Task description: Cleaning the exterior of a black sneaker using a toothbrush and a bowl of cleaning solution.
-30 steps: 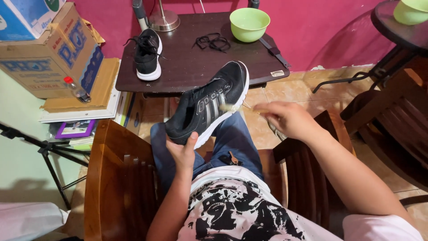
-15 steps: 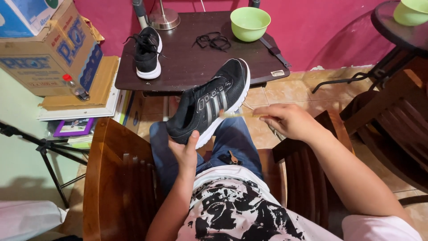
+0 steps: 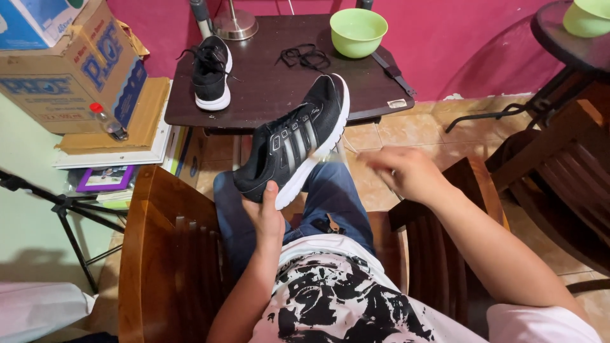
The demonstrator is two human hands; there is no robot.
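- Big brown cardboard box (image 3: 76,70) with blue print, far left beside the table's left edge, atop flat cartons.
- Dark wooden table (image 3: 267,89): second black shoe (image 3: 211,71) near left edge, green bowl (image 3: 358,32) at back.
- Black sneaker (image 3: 293,141), grey stripes, white sole, over lap by table's front edge.
- Left hand (image 3: 267,213) gripping its heel.
- Right hand (image 3: 406,171) blurred, finger state unclear.

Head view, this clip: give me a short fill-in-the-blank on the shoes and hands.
1. The left hand holds the black ____ by its heel.
2. The second shoe stands on the dark ____.
3. The bowl near the loose black laces is ____ in colour.
4. The right hand is blurred, to the ____ of the held shoe.

Missing words: shoe; table; green; right
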